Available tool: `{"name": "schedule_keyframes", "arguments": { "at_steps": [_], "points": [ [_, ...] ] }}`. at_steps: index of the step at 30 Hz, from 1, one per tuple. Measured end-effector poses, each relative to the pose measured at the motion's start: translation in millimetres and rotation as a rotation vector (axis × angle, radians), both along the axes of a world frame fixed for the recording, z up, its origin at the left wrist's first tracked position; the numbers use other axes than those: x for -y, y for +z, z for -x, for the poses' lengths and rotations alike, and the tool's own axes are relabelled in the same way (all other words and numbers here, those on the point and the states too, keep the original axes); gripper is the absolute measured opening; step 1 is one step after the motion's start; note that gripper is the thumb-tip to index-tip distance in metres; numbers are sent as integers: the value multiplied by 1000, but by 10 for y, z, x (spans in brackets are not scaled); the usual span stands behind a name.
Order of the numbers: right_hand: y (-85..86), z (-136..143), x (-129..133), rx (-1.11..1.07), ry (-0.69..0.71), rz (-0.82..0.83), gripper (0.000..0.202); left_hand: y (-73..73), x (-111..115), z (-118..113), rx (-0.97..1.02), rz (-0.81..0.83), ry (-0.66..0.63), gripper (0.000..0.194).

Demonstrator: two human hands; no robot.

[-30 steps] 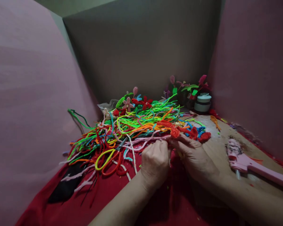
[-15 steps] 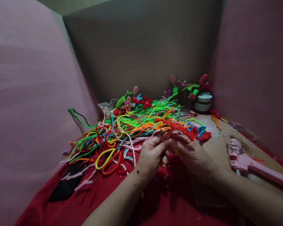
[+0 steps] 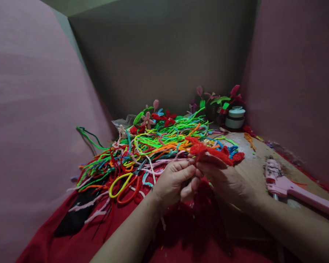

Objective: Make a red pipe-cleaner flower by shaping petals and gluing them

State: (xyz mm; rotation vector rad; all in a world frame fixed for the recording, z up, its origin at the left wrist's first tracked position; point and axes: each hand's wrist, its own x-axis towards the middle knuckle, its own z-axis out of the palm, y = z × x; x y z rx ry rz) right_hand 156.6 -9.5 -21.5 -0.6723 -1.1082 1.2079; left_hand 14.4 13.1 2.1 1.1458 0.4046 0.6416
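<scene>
A fuzzy red pipe-cleaner flower (image 3: 208, 151) stands out above the fingertips of both hands. My left hand (image 3: 178, 180) pinches the base of the flower between thumb and forefinger, its other fingers curled below. Touching it from the right, my right hand (image 3: 222, 179) is closed on the same base, its fingers lying under the red petals. The exact spot where the fingertips meet is small and partly hidden. Behind the hands lies a heap of coloured pipe cleaners (image 3: 153, 140). Scissors (image 3: 128, 184) with yellow and orange handles rest left of my left hand.
A pink glue gun (image 3: 290, 190) lies on the board (image 3: 252, 171) at the right. At the back are a lidded jar (image 3: 235, 118) and finished flowers (image 3: 168, 118). A black object (image 3: 74, 215) lies on the red cloth (image 3: 55, 233). Pink panels rise on both sides.
The red flower has turned a little and its petals spread more to the right above my fingers. My left hand has shifted slightly, with its lower fingers more visible. The view has moved slightly.
</scene>
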Motion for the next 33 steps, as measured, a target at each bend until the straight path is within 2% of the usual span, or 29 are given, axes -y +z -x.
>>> {"name": "schedule_keyframes", "arguments": {
  "at_steps": [2, 6, 8, 11, 13, 15, 20, 23, 27, 33],
  "points": [
    [14, 6, 10, -39, -46, 28, 13, 3, 27, -27, -155, -231, 182, 23],
    [8, 18, -8, -97, -107, 40, 14, -60, 80, -62, -438, -817, 573, 11],
    [-1, 22, -18, -51, -113, 24, 15, -103, 87, -64, -476, -1031, 639, 13],
    [7, 23, -4, 45, -141, 1, 16, -129, 86, -61, -445, -1123, 654, 16],
    [35, 28, 21, 63, -119, -2, 22, -110, 89, -62, -422, -1055, 658, 15],
    [72, 37, 46, 52, -67, -8, 29, -75, 95, -64, -395, -917, 651, 13],
    [94, 40, 58, 28, -5, 46, 24, 9, 99, -63, -277, -375, 532, 18],
    [42, 16, 31, 23, 9, 78, 22, 52, 102, -65, -164, -136, 442, 18],
    [16, -3, 5, -2, 31, 100, 19, 93, 109, -55, -91, 4, 357, 19],
    [33, -6, 1, -75, 72, 112, 20, 87, 78, 18, -45, 78, 182, 20]
  ]
}}
